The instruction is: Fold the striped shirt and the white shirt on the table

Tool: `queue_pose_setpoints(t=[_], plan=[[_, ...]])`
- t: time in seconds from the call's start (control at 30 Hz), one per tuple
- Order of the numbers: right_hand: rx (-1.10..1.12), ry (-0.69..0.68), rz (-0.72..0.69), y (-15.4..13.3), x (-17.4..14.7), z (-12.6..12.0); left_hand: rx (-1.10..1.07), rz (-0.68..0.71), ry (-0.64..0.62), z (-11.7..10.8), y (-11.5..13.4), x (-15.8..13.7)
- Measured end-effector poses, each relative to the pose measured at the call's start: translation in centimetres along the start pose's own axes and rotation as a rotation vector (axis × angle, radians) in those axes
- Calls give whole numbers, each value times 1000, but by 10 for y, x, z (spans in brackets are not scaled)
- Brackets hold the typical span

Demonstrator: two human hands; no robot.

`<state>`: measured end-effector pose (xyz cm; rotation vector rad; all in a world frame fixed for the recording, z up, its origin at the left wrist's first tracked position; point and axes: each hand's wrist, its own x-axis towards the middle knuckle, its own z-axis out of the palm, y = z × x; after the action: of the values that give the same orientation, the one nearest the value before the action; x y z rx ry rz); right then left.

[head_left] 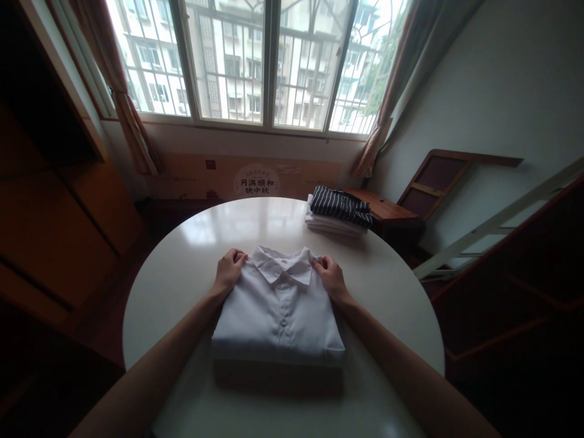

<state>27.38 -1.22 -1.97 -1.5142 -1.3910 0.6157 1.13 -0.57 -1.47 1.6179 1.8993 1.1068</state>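
A white collared shirt [278,322], folded into a rectangle with its button front up, lies on a round white table [168,304]. Its collar points toward the window and its folded lower edge faces me. My left hand [230,267] is closed on the shirt's left shoulder edge, thumb over the cloth. At the opposite shoulder, my right hand [330,277] pinches the fabric beside the collar. The fingertips under the cloth are hidden on both sides.
A stack of folded clothes, a black striped garment [340,207] over white ones [335,229], sits at the table's far right. Behind it stand a wooden desk [381,205] and a chair-like wooden frame [426,182]. A barred window [264,67] is ahead.
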Motion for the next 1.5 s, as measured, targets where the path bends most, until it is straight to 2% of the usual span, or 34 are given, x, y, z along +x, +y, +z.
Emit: queue_pose_setpoints(t=[0.1, 0.2, 0.27, 0.37, 0.43, 0.53, 0.63, 0.77, 0.93, 1.13, 1.27, 1.43, 1.5], plan=[[-32, 16, 11, 2, 2, -3, 38, -5, -13, -6, 0, 4], [-97, 24, 18, -3, 4, -8, 148, 117, 50, -14, 12, -1], [-172, 54, -105, -14, -2, -12, 234, 271, 81, -18, 29, -16], [-267, 62, -416, -44, -25, -11, 331, 501, -11, -16, 58, -50], [-288, -31, -549, -63, -47, -4, 401, 623, -86, -9, 70, -73], [-354, -207, -614, -75, -78, 13, 467, 678, -166, 8, 67, -94], [-446, -302, -536, -63, -94, 30, 506, 638, -236, 22, 48, -99], [-503, -328, -476, -43, -97, 38, 537, 571, -258, 30, 33, -99], [-536, -355, -509, -40, -96, 27, 589, 479, -245, 20, 33, -102], [-581, -424, -456, -33, -97, 5, 643, 392, -208, 0, 18, -106], [-464, -516, -389, -30, -89, -6, 650, 396, -204, -6, 15, -106], [-64, -734, -191, -33, -63, -33, 639, 407, -230, -11, 15, -105], [-26, -763, -137, -34, -62, -36, 648, 416, -232, -12, 14, -105]])
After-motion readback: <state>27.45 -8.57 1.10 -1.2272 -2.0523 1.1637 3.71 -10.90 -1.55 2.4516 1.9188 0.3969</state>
